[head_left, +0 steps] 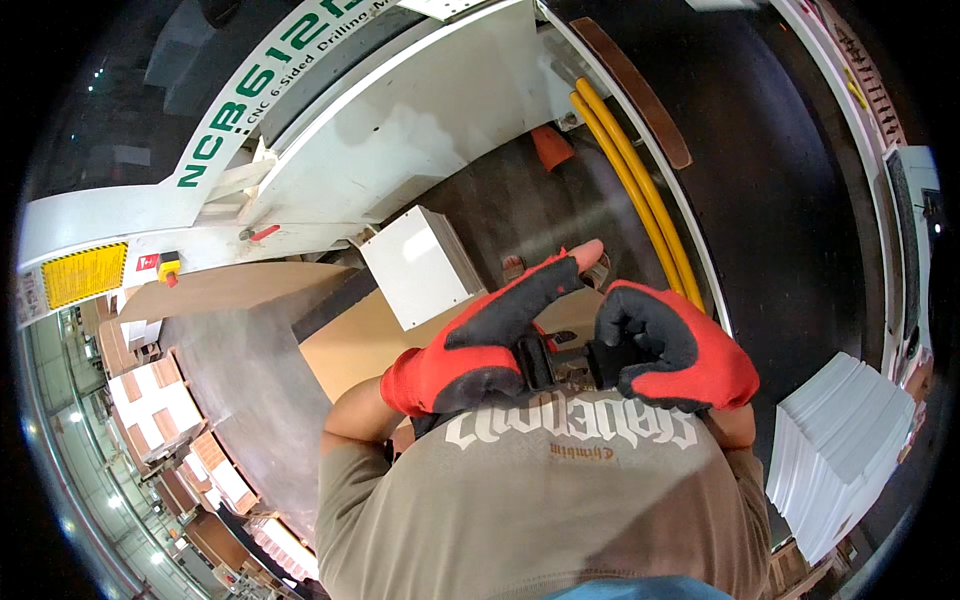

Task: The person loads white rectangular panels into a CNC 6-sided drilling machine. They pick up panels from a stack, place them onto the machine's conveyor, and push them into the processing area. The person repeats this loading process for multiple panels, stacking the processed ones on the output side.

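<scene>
Both my hands wear red gloves with black palms and are held close in front of my chest. My left hand [485,335] has its index finger stretched out, the bare fingertip showing; its lower fingers curl against a black buckle-like piece [537,362]. My right hand [685,350] is closed, knuckles bent, around a second black strap-like piece [603,365]. A gap lies between the two pieces. What the fingers cover of them is hidden. Beyond my left hand stands a stack of white panels [415,265].
A white drilling machine [420,130] stands ahead, with a red-and-yellow stop button [168,268] at left. Two yellow pipes [640,190] run beside a dark conveyor surface [780,180]. White sheets [840,440] are stacked at right; brown board [350,340] lies beneath the panels.
</scene>
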The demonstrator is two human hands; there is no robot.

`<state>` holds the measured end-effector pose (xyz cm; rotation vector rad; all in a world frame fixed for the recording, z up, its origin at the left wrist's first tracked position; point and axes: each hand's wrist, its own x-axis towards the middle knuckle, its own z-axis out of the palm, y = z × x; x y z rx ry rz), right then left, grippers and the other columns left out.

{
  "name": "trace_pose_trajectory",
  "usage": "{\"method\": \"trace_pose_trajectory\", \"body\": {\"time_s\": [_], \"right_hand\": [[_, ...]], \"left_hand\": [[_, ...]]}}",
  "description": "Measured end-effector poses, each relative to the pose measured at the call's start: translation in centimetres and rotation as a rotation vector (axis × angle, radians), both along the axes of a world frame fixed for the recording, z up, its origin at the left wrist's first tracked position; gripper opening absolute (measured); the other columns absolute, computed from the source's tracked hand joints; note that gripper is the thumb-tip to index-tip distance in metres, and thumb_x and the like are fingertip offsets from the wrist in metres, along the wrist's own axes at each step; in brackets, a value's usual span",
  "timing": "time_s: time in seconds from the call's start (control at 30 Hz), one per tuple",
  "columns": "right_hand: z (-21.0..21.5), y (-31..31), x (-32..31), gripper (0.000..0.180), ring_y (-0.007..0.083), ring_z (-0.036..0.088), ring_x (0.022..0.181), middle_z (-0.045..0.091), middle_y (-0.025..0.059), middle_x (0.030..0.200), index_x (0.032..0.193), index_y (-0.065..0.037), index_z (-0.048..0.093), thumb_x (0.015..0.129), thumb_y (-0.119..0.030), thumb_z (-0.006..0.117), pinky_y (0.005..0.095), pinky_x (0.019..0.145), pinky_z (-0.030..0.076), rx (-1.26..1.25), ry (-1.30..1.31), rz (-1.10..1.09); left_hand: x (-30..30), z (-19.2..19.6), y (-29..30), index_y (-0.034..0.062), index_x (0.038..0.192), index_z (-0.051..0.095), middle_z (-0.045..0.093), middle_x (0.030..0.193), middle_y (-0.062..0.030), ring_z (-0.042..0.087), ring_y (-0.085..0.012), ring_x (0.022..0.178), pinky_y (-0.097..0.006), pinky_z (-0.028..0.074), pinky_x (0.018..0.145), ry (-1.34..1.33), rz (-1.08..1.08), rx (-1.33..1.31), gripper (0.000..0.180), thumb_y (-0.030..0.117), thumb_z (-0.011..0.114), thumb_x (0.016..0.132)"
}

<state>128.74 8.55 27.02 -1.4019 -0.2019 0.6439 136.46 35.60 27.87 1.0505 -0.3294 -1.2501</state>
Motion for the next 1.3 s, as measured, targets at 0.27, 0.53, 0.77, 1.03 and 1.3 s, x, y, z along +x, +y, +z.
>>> {"method": "trace_pose_trajectory", "body": {"time_s": [0.27, 0.53, 0.77, 1.03, 1.3], "right_hand": [[0.2, 0.1, 0.1, 0.038, 0.0119, 0.056, 0.089, 0.060, 0.0082, 0.094, 0.113, -0.002, 0.056, 0.082, -0.004, 0.078, 0.0327, 0.081, 0.048, -0.032, 0.034, -0.026], [0.7, 0.4, -0.8, 0.053, 0.0138, 0.059, 0.094, 0.060, 0.0083, 0.101, 0.120, -0.005, 0.055, 0.077, -0.007, 0.086, 0.0322, 0.084, 0.049, -0.111, -0.025, -0.086], [0.5, -0.5, -1.6, 0.062, 0.0171, 0.058, 0.107, 0.057, 0.0078, 0.115, 0.124, -0.008, 0.052, 0.076, -0.010, 0.091, 0.0345, 0.095, 0.048, -0.091, -0.038, -0.115], [-0.5, -2.8, -2.1, 0.065, 0.0228, 0.060, 0.112, 0.057, 0.0103, 0.115, 0.123, -0.007, 0.052, 0.074, -0.015, 0.094, 0.0377, 0.098, 0.048, -0.161, -0.229, -0.099], [-0.4, -5.9, -2.3, 0.066, 0.0334, 0.064, 0.111, 0.059, 0.0155, 0.115, 0.121, -0.007, 0.051, 0.074, -0.020, 0.094, 0.0428, 0.094, 0.050, -0.260, -0.292, -0.085]], "left_hand": [[1.5, -0.6, -1.3, 0.0076, 0.170, 0.021, 0.028, 0.172, -0.0076, 0.048, -0.0173, 0.142, -0.033, 0.045, 0.110, 0.058, -0.120, -0.004, 0.100, 0.033, 0.073, 0.089], [0.0, -2.0, -3.6, 0.0083, 0.170, 0.019, 0.035, 0.167, -0.0068, 0.049, -0.0179, 0.138, -0.033, 0.042, 0.110, 0.129, -0.024, -0.142, 0.097, 0.032, 0.071, 0.092], [-0.4, -1.8, -4.3, 0.0032, 0.170, 0.012, 0.025, 0.173, -0.0096, 0.035, -0.0215, 0.151, -0.036, 0.028, 0.120, -0.070, -0.035, -0.182, 0.097, 0.030, 0.068, 0.096], [-2.2, -4.1, -7.1, 0.0012, 0.169, 0.009, 0.008, 0.178, -0.0134, 0.011, -0.0258, 0.163, -0.040, 0.012, 0.130, -0.061, -0.014, -0.242, 0.096, 0.041, 0.065, 0.102], [-2.3, -2.6, -9.8, 0.0038, 0.170, -0.001, 0.008, 0.178, -0.0122, 0.018, -0.0240, 0.160, -0.040, 0.014, 0.129, -0.333, -0.066, -0.080, 0.095, 0.011, 0.055, 0.093]]}}
